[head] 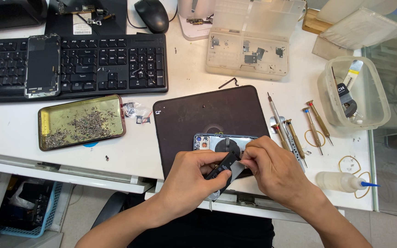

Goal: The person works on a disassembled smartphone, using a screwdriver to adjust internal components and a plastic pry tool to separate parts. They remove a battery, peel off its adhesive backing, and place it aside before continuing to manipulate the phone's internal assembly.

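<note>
An opened phone body (219,141) lies on a dark work mat (198,115) at the desk's front edge. My left hand (191,177) grips a flat black battery-like part (221,169) above the phone's lower half. My right hand (276,167) pinches a grey strip (238,169) that comes off this black part. Both hands cover most of the phone; only its top end with the camera holes shows.
Several screwdrivers (299,133) lie right of the mat, with a glue bottle (343,181) and rubber bands. A metal tray of screws (81,121) sits left. Behind are a keyboard (111,64) with a phone screen (42,65) on it, a mouse (151,15), a parts box (249,46) and a plastic tub (354,92).
</note>
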